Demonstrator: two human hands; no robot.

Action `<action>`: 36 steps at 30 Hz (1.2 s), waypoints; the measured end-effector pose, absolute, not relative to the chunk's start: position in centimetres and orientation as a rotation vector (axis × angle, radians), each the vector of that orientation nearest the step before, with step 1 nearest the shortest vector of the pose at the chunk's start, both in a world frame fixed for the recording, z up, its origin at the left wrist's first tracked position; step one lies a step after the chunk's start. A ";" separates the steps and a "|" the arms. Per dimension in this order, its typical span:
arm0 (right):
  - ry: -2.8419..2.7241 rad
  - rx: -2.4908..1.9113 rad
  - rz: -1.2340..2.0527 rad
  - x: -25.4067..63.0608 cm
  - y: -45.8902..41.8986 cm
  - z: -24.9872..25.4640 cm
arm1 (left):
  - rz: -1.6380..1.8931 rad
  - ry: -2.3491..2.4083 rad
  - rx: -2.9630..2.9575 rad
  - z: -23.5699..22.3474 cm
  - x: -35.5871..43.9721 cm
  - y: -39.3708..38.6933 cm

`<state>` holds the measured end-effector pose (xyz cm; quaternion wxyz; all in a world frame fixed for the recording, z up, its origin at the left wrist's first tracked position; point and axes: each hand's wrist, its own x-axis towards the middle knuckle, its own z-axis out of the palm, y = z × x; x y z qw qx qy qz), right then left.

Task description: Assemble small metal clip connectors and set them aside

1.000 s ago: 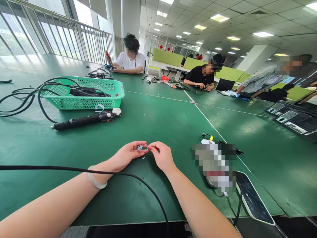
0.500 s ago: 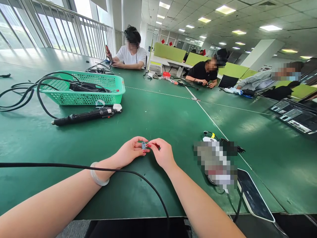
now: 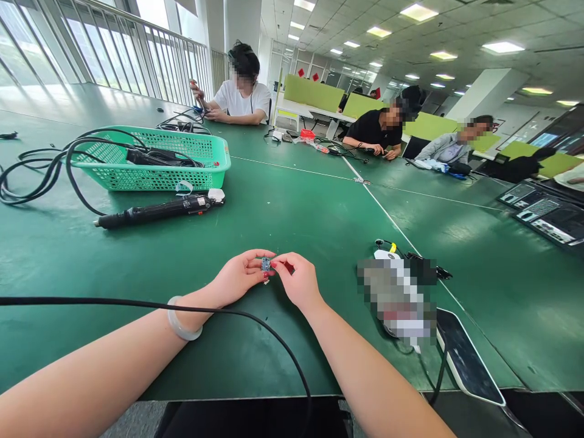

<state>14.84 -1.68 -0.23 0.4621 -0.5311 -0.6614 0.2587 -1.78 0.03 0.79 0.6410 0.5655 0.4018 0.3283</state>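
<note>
A tiny blue circuit board with pale marks along its edges sits between the fingers of my left hand. The left thumb and fingers close on it from the left side. My right hand is pinched at the board's right edge, thumb and forefinger together; whether a small part is also in that pinch is too small to tell. Both hands are just above the green table. Under the left thumb shows a small pale speck that I cannot make out.
A black electric screwdriver lies before a green basket of cables. A black cable crosses over my left forearm. To the right are a phone and a blurred object. Several people sit across the table.
The blue board has turned slightly between my fingers, and both hands stay nearly in place. Across the table, the person at the far right has raised and shifted their upper body leftward.
</note>
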 end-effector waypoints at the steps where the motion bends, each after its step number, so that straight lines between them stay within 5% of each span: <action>1: -1.626 -1.313 0.640 14.8 -1.7 -0.2 | 0.750 0.920 1.295 0.7 -1.8 0.0; 36: -1.671 -1.329 0.566 14.9 -1.8 -0.4 | 0.797 0.970 1.477 0.7 -1.8 -0.4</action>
